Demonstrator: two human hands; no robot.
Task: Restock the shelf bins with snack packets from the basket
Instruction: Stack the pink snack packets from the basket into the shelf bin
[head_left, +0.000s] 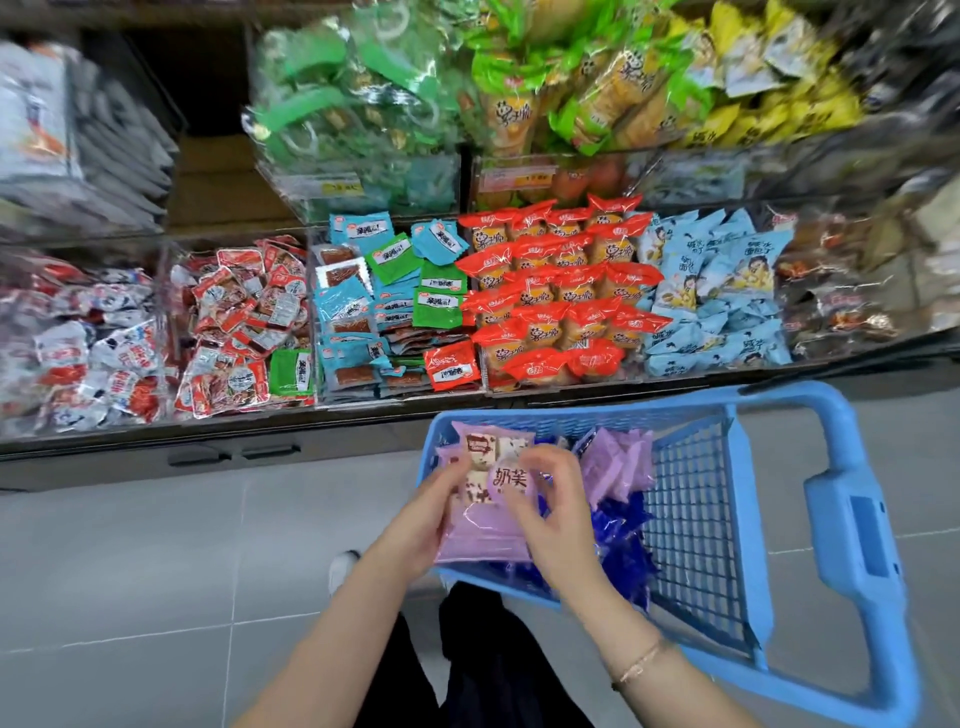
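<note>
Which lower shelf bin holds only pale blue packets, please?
The bin just right of the orange-red packets, its pale blue packets all alike; the middle bin mixes blue, green and red.

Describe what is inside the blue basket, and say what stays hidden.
The blue basket holds loose purple packets and dark blue packets. The left hand and right hand grip a stack of purple packets over it, covering whatever lies beneath.

The shelf (208, 432) carries clear bins (310, 332): orange packets (561, 301) mid-row, blue and green packets (374, 306) just left of them, pale blue packets (717, 291) just right. Below the orange packets, a basket (685, 519) sits on the floor (130, 571).
</note>
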